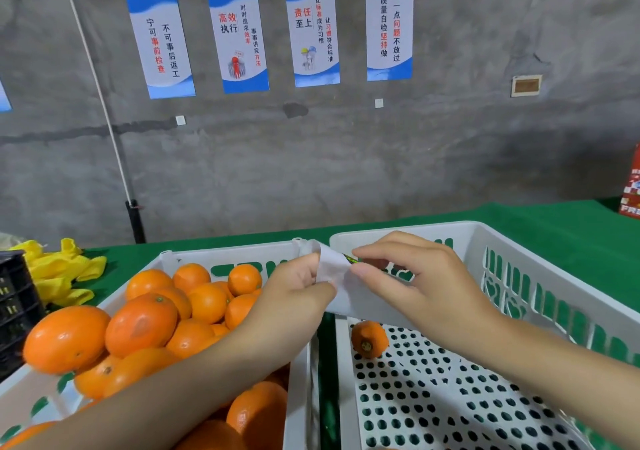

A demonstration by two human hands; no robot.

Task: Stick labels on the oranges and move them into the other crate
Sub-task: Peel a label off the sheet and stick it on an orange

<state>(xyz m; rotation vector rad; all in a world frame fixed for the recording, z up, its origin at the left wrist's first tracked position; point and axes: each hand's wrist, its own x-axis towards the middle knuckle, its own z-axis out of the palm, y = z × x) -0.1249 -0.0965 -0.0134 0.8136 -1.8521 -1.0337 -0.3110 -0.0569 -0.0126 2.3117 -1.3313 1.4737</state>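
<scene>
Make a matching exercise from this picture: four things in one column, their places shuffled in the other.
Things
1. label strip
2. lone orange
3. yellow netting
4. posters

Places
A. on the wall
B. in the right crate
C. pinched by the left hand and right hand
D. on the green cloth, far left

Pairs: 1-C, 2-B, 3-D, 4-A

Left hand pinching, right hand seemingly pinching
</scene>
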